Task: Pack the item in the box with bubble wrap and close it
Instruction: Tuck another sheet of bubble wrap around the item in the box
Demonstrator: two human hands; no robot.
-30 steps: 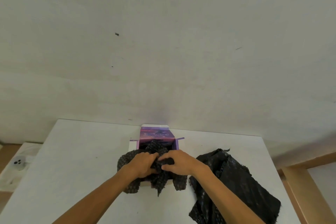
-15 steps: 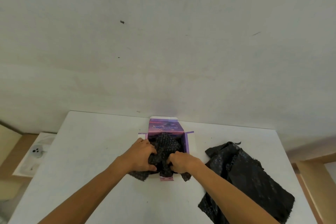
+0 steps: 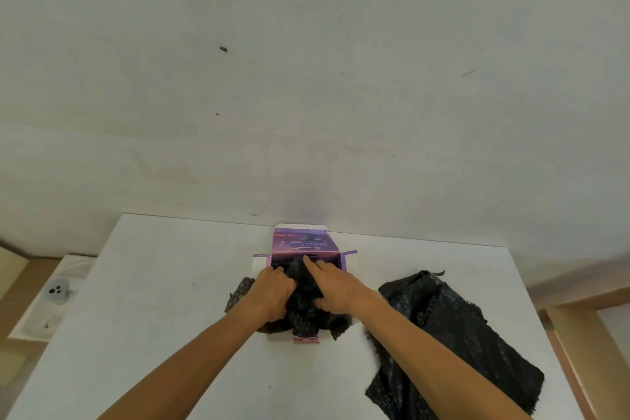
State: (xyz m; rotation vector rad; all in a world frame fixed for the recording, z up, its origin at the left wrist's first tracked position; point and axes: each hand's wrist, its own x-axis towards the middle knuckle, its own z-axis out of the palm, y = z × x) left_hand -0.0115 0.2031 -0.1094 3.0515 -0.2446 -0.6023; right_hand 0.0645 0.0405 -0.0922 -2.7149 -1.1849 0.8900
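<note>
Hands press black bubble wrap (image 3: 303, 300) into your purple box (image 3: 303, 244). Your left hand (image 3: 272, 293) has its fingers clamped on the wrap; your right hand (image 3: 332, 286) lies with fingers spread flat on it.

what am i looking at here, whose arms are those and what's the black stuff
This is one picture from a camera worn on a person's head, looking forward and down, so the two bare arms are the wearer's own. On a white table lies an open purple box, its lid flap tipped back toward the wall. The left hand and right hand press black bubble wrap down into the box; the left grips it, the right lies flatter. Some wrap spills over the sides. A second sheet of black bubble wrap lies loose to the right.
</note>
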